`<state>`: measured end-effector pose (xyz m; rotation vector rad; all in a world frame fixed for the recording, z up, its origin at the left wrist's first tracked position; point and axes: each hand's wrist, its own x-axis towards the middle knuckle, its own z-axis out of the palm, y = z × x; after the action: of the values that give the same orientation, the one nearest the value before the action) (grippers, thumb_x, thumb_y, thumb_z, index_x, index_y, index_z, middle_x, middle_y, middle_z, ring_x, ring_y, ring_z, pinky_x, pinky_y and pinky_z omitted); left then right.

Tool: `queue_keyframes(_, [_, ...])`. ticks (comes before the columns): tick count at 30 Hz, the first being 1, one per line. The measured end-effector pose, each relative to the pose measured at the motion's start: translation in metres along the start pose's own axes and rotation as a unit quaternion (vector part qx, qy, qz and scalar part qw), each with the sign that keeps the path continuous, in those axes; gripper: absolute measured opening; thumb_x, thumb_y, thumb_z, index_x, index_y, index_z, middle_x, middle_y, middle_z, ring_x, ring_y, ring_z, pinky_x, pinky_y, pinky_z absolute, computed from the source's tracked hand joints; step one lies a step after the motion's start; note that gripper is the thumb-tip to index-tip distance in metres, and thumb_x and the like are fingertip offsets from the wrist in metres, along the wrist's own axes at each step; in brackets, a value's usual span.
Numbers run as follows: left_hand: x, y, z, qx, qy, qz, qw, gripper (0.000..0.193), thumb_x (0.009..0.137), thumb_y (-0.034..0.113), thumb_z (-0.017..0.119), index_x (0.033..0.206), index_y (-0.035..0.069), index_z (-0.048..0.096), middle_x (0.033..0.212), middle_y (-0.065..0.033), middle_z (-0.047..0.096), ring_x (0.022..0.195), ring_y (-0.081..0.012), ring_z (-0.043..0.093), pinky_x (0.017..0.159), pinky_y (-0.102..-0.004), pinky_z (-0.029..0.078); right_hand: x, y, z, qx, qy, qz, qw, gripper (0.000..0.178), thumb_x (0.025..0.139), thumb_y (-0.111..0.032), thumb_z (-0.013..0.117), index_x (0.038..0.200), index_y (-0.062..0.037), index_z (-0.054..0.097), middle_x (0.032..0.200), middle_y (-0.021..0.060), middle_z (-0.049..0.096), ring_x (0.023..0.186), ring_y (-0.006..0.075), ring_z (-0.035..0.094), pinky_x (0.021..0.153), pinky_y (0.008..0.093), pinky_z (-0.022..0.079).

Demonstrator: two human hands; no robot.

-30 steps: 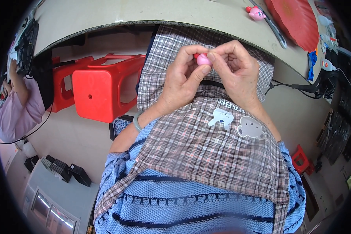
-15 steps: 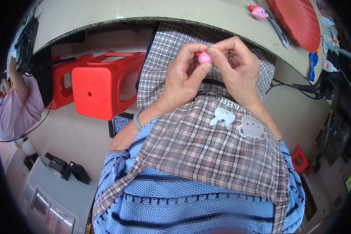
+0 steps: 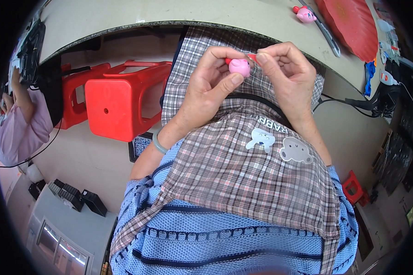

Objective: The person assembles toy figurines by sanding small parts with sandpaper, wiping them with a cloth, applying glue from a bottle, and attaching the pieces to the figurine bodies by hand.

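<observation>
My left hand (image 3: 209, 87) pinches a small round pink toy figure (image 3: 239, 67) between thumb and fingers, held over my lap just below the table edge. My right hand (image 3: 287, 75) closes its fingertips on a small red part (image 3: 251, 57) at the figure's upper right side. Both hands meet at the figure, above my plaid apron (image 3: 243, 174). A green bangle (image 3: 158, 143) circles my left wrist. A second pink figure with red parts (image 3: 304, 13) lies on the grey table (image 3: 170, 13) at the far right.
Two red plastic stools (image 3: 119, 103) stand under the table to my left. A red dish (image 3: 348, 23) and a long dark tool (image 3: 323, 30) lie on the table's right. Another person in pink (image 3: 18, 123) sits at far left. Cables and small bottles crowd the right edge.
Both hands have kept together at the pink figure and shifted slightly; the fingers of my right hand have closed tighter on the red part.
</observation>
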<state>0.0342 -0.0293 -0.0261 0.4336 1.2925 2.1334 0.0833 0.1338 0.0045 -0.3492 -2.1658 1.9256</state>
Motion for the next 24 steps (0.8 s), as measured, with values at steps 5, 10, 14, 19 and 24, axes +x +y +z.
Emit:
queue_keyframes(5, [0.000,0.001,-0.005,-0.070,-0.036,-0.024,0.997,0.032,0.094,0.013,0.059,0.123,0.005,0.047,0.117,-0.0172,0.057,0.097,-0.0157,0.056,0.080,-0.0265,0.047,0.001,0.000,-0.014,0.043,0.022,0.048,0.998,0.013,0.091,-0.010,0.066,0.097,0.0009,0.064,0.085,0.0042,0.068,0.071,0.0046,0.060,0.058,0.0157,0.047])
queue_keyframes(10, [0.002,0.000,-0.007,-0.126,-0.049,-0.020,0.991,0.032,0.095,0.016,0.059,0.122,0.004,0.047,0.114,-0.0145,0.059,0.097,-0.0124,0.057,0.080,-0.0243,0.048,-0.002,0.004,-0.012,0.054,0.011,0.065,0.996,0.016,0.092,-0.014,0.065,0.100,0.0008,0.064,0.086,0.0047,0.068,0.068,0.0046,0.059,0.057,0.0155,0.046])
queue_keyframes(14, [0.002,0.000,-0.009,-0.175,-0.039,-0.032,0.983,0.035,0.095,0.018,0.060,0.124,0.004,0.047,0.116,-0.0140,0.057,0.094,-0.0129,0.056,0.077,-0.0247,0.048,0.000,0.003,-0.012,0.089,0.011,0.061,0.994,0.016,0.093,-0.013,0.064,0.102,0.0007,0.064,0.084,0.0040,0.067,0.068,0.0046,0.059,0.057,0.0158,0.046])
queue_keyframes(19, [0.002,0.004,-0.015,-0.214,-0.044,-0.049,0.975,0.035,0.095,0.016,0.059,0.126,0.005,0.049,0.117,-0.0124,0.055,0.093,-0.0146,0.056,0.076,-0.0253,0.048,0.016,-0.007,-0.008,0.059,-0.006,0.023,0.998,0.016,0.094,-0.009,0.061,0.106,0.0015,0.062,0.085,0.0045,0.066,0.068,0.0051,0.058,0.058,0.0169,0.046])
queue_keyframes(24, [0.006,0.008,-0.018,-0.255,-0.043,-0.031,0.966,0.037,0.096,0.017,0.056,0.130,0.004,0.049,0.118,-0.0134,0.056,0.092,-0.0163,0.056,0.076,-0.0254,0.048,0.052,-0.014,0.011,-0.049,-0.031,-0.090,0.994,0.019,0.094,-0.007,0.059,0.111,0.0008,0.064,0.088,0.0039,0.065,0.071,0.0060,0.057,0.064,0.0182,0.044])
